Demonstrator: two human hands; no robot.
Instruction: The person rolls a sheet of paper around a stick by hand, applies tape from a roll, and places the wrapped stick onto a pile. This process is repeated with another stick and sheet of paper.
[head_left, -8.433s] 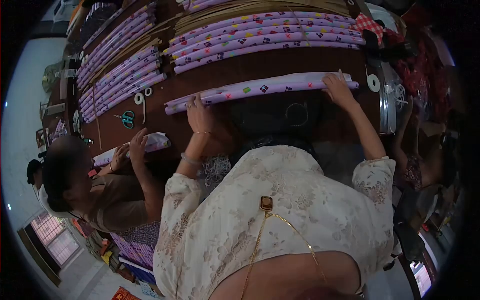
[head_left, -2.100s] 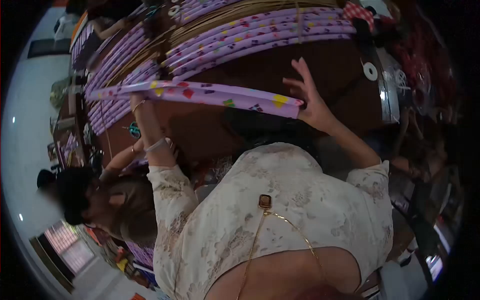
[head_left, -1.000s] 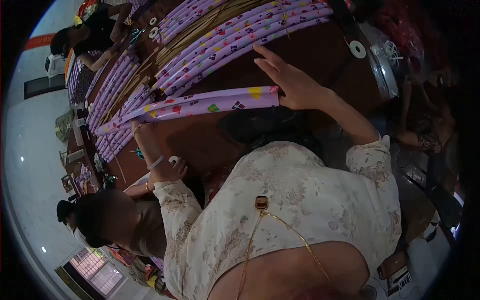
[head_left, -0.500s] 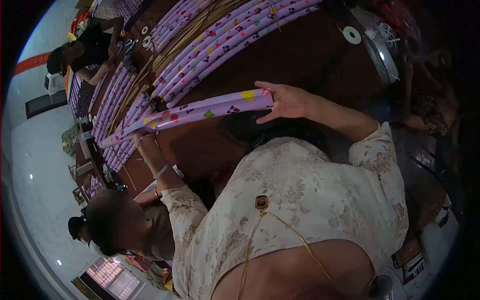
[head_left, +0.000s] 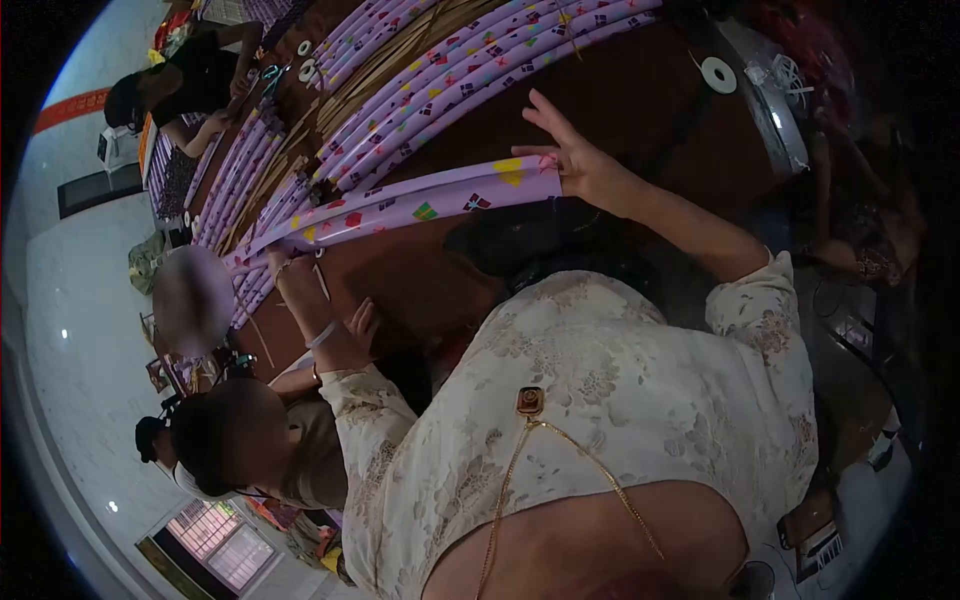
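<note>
A long purple sheet (head_left: 440, 205) with coloured gift and heart shapes is partly rolled, its long edge open along the upper side. My left hand (head_left: 288, 250) grips it near its far left end, with part of the fingers hidden behind it. At its right end, my right hand (head_left: 590, 172) touches the edge with its fingers spread apart, some pointing up off the sheet. Several finished purple rolls (head_left: 440, 95) lie beyond on the brown table (head_left: 640, 110), beside thin brown strips (head_left: 375, 62).
White tape rolls (head_left: 718, 75) lie on the table's right side. Across the table a person in black (head_left: 195, 75) handles rolls. Another person (head_left: 310, 455) is close on the left, one hand (head_left: 363, 322) near my left forearm. A further person's arm (head_left: 830, 205) shows at right.
My right hand has risen slightly, its fingers now pointing more upward. The sheet's right end has lifted and looks wider open. At left, another head and a neighbour's hand have come into view.
</note>
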